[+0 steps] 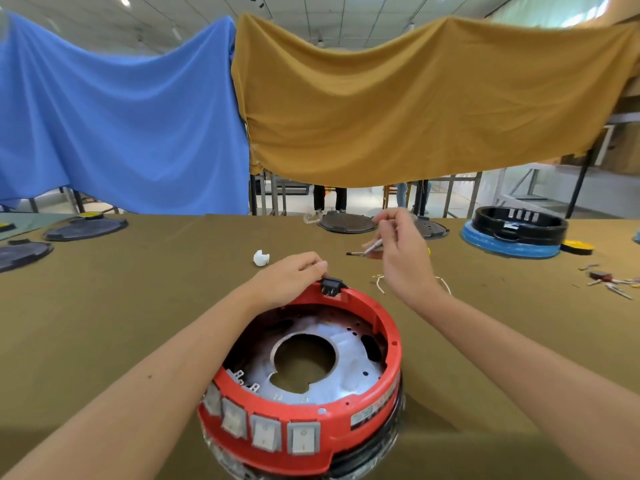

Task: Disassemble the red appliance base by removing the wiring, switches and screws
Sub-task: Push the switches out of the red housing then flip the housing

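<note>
Socket (333,285) next: it sits on the red base (367,415) rim at your left hand's (290,276) fingertips, which curl over that rim. Right hand (401,252) pinches the screwdriver (367,249), raised just beyond. Keep bracing left, seat the tip squarely before turning.

The base (363,422) is coloured red, with a black socket (332,285) at its far rim, grey-framed white switches (266,433) along its near side and a silvery plate (349,362) inside. The table (121,306) is covered in plain olive-brown cloth, on which a white lump (261,258) is seen. Behind, a plain blue sheet (114,126) and a plain mustard sheet (415,109) are hung, and a black ring (521,225) is seen on a blue base (509,247).
</note>
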A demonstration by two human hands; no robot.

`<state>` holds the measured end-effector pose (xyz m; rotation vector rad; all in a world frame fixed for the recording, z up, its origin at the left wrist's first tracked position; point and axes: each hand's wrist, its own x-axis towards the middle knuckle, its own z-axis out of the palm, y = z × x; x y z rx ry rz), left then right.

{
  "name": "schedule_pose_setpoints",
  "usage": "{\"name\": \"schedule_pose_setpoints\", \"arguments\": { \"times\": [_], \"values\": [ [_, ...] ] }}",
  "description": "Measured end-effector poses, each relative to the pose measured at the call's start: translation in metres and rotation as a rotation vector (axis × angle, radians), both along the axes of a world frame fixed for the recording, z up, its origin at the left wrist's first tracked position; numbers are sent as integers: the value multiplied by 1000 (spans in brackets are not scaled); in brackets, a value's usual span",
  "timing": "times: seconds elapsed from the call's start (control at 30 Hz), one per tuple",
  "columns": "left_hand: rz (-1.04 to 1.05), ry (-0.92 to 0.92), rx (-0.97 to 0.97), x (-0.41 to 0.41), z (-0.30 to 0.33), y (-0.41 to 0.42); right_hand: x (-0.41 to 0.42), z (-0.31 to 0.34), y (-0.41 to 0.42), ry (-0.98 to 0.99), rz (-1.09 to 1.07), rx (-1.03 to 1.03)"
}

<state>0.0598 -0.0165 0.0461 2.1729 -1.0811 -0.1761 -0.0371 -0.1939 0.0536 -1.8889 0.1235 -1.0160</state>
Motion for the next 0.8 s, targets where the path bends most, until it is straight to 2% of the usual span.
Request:
{"name": "schedule_pose_setpoints", "arguments": {
  "times": [0.07,0.17,0.3,0.43,0.6,0.7,0.8],
  "values": [
    [13,64,-51,1,5,1,-7,-1,10,22,-36,-263],
    [16,51,78,8,17,12,-9,-2,21,163,-48,-645],
    [-38,-96,321,13,15,35,-2,-2,35,341,31,-775],
    [-32,-123,229,8,-3,43,9,-7,39,561,-17,-904],
    [-32,-80,207,12,-5,42,9,-12,40,486,-3,-862],
    [-26,-95,211,13,-6,43,8,-13,39,342,-30,-690],
    [-7,-116,213,12,-6,44,7,-15,33,356,10,-502]
  ]
}}
